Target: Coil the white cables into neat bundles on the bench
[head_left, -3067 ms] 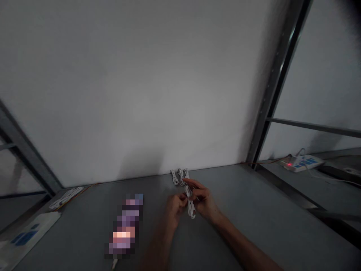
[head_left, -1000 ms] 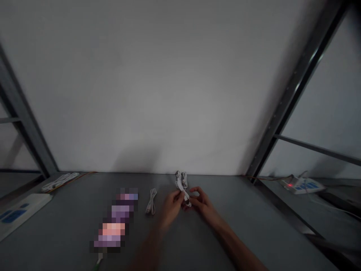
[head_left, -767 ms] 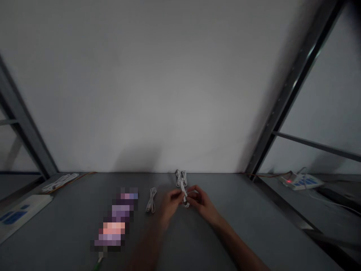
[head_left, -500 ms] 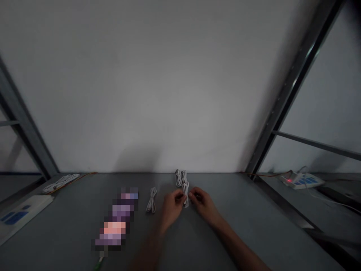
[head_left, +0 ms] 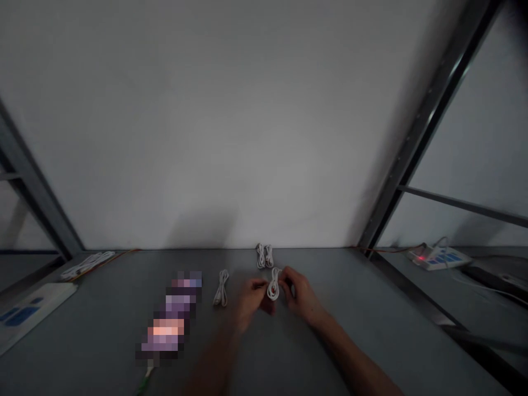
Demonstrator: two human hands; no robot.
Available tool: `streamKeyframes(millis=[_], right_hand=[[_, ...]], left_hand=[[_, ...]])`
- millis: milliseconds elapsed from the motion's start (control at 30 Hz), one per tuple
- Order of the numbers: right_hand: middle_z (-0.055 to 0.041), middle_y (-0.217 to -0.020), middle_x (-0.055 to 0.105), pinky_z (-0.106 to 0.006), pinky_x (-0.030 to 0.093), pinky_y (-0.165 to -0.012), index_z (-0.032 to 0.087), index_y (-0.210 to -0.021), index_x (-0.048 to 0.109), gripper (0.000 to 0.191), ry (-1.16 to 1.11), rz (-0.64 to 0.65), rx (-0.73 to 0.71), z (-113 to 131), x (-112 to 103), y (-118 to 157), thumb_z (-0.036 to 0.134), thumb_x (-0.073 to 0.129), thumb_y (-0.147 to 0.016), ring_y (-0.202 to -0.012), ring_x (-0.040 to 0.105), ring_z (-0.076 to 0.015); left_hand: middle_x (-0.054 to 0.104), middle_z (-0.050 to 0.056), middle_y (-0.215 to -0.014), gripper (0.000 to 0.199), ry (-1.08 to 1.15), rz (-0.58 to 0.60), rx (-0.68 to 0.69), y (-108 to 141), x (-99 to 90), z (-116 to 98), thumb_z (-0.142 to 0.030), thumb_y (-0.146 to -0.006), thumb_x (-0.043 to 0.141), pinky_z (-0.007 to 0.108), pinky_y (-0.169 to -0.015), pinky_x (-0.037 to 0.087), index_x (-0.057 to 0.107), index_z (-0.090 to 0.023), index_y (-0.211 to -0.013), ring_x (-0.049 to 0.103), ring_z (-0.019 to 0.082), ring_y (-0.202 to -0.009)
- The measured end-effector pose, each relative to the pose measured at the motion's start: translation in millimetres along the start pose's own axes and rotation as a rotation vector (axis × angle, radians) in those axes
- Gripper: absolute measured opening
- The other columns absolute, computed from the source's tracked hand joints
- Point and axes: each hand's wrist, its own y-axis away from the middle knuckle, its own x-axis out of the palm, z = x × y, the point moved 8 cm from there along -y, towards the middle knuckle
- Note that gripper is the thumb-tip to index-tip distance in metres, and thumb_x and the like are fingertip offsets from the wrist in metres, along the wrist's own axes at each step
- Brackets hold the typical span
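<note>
A coiled white cable [head_left: 273, 285] is held up between my two hands, above the grey table. My left hand [head_left: 252, 300] is at its left side, fingers bent and pinched at the coil's edge, partly blurred. On the right side, the fingertips of my right hand [head_left: 297, 291] close on the same coil near its top. Just behind lie two small white cable bundles, one on the left [head_left: 260, 256] and one on the right [head_left: 269, 256], side by side near the wall. Another white cable bundle [head_left: 223, 288] rests to the left of my left hand.
A pixelated object [head_left: 171, 316] with a green-ended cord lies left of centre. White power strips with blue areas sit at the far left [head_left: 33, 311] and right [head_left: 447, 257]. More white cable [head_left: 87, 265] lies back left. Metal frame posts rise on both sides.
The cable between my hands has moved toward me, away from the bundles behind, and now shows as a rounder loop. My left hand has turned, and my right hand's fingers have come onto the coil.
</note>
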Motion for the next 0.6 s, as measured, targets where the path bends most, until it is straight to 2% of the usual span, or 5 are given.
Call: streamKeyframes(millis=[133,233,300,400,600], right_hand=[[-0.0013,-0.066,0.053,-0.025,0.042,-0.056,0.019,-0.072,0.047,0.03,-0.184,-0.025,0.183,-17,3,0,0.044,0.048,-0.089,-0.06,0.051,-0.0143],[0.002,-0.059,0.048,-0.023,0.039,-0.047,0.019,-0.07,0.047,0.041,-0.324,0.025,0.284,-27,14,1,0.057,0.05,-0.085,-0.051,0.046,-0.0116],[0.0047,-0.055,0.044,-0.022,0.036,-0.043,0.019,-0.07,0.047,0.045,-0.389,0.062,0.326,-28,19,3,0.062,0.051,-0.083,-0.045,0.041,-0.0095],[0.0057,-0.055,0.042,-0.021,0.034,-0.042,0.02,-0.073,0.046,0.045,-0.425,0.099,0.342,-23,22,5,0.063,0.051,-0.083,-0.044,0.039,-0.0086],[0.0022,-0.064,0.048,-0.022,0.036,-0.053,0.019,-0.074,0.046,0.032,-0.233,0.137,0.135,-1,19,6,0.045,0.048,-0.091,-0.057,0.043,-0.011]], left_hand=[[0.069,0.003,-0.075,0.03,-0.159,-0.033,0.163,7,-2.0,-18,-0.032,-0.082,0.057,0.028,-0.054,0.053,0.06,-0.019,-0.11,0.064,0.015,-0.054],[0.065,0.009,-0.118,0.047,-0.331,-0.076,0.499,18,-4.2,-49,-0.02,-0.077,0.062,0.029,-0.075,0.055,0.054,-0.023,-0.124,0.067,0.019,-0.095],[0.06,0.009,-0.129,0.036,-0.398,-0.067,0.608,21,-4.9,-58,-0.021,-0.078,0.062,0.033,-0.093,0.049,0.063,-0.022,-0.115,0.058,0.021,-0.116],[0.069,0.008,-0.115,0.016,-0.397,-0.04,0.557,16,-9.2,-55,-0.024,-0.078,0.063,0.034,-0.097,0.046,0.071,-0.02,-0.092,0.062,0.022,-0.108],[0.07,0.001,-0.071,0.016,-0.156,0.054,0.227,-1,-10.4,-24,-0.031,-0.079,0.062,0.025,-0.063,0.049,0.066,-0.017,-0.083,0.066,0.017,-0.071]])
